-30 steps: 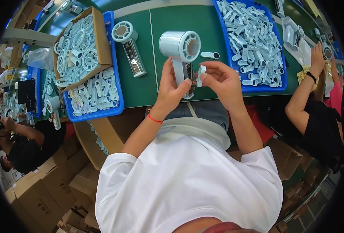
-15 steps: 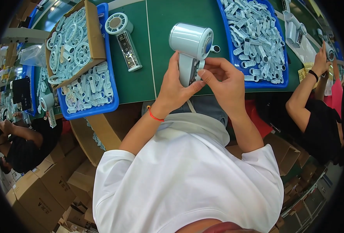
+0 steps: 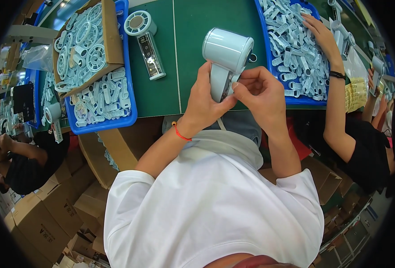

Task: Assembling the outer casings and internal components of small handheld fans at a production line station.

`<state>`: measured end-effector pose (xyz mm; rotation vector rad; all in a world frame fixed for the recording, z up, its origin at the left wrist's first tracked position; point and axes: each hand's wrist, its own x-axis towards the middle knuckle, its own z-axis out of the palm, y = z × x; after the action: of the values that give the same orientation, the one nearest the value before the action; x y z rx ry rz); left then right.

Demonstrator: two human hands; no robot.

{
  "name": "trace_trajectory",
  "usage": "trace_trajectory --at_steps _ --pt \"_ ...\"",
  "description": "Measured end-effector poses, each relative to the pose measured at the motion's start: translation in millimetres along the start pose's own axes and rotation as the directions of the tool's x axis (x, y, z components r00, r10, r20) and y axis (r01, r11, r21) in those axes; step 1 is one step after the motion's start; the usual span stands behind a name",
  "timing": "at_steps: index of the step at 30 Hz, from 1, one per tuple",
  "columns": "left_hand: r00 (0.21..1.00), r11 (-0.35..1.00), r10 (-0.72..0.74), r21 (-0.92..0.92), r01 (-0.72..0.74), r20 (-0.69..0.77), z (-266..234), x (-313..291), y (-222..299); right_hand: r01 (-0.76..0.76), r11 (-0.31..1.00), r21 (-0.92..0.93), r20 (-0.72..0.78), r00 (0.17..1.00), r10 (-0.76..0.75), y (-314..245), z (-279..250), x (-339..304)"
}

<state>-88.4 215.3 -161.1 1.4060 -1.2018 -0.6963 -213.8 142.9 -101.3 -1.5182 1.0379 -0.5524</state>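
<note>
1. The green table (image 3: 189,49) stretched out beyond both hands.
2. A blue tray (image 3: 307,102) heaped with small pale pieces sat beyond the right hand, off to its right.
3. Another blue tray (image 3: 103,127), also holding pale parts, stood well to the left of the left hand.
4. A cardboard box (image 3: 112,33) full of pale rings rested in that second tray, farther out from the left hand.
5. The handheld fan (image 3: 226,50) was up between the two hands, its round drum above the fingers and its handle slanting down into the left palm.
6. A spare fan (image 3: 149,52) lay on the table, beyond the left hand and to its left.
7. The left hand (image 3: 205,99) was closed around the handle.
8. The right hand (image 3: 265,96) was mostly curled, thumb and fingertips together at the handle's right edge; whether they pinched a piece could not be told.
9. A co-worker's hand (image 3: 320,36), fingers spread, reached over the right-hand tray.
10. A small loose piece (image 3: 253,57), mostly hidden by the drum, showed just beyond the right hand.
</note>
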Motion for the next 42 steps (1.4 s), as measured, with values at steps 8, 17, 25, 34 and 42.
trace_trajectory --at_steps 8,17,25,34,42 --pt "0.996 0.991 -0.07 -0.12 0.062 -0.059 0.0 -5.5 -3.4 -0.058 0.998 0.033 0.137 0.989 0.053 4.6 -3.2 8.7" --pt "0.985 0.983 -0.116 -0.127 0.133 0.13 -10.5 -4.0 6.2 -0.091 0.847 0.523 0.309 0.947 -0.089 36.0 6.5 11.8" --pt "0.919 0.903 -0.294 -0.237 0.357 0.263 -13.4 4.8 12.5 -0.126 0.885 0.448 0.215 0.976 0.03 46.0 6.8 13.5" --pt "0.968 0.947 -0.083 -0.283 0.15 0.235 -5.8 -4.4 0.2 -0.025 0.938 0.345 0.283 0.956 -0.078 29.4 15.2 11.0" --pt "0.976 0.995 -0.057 -0.088 0.039 -0.21 -25.3 -18.1 -4.0 0.518 0.856 -0.006 0.038 0.855 -0.517 45.9 26.4 32.0"
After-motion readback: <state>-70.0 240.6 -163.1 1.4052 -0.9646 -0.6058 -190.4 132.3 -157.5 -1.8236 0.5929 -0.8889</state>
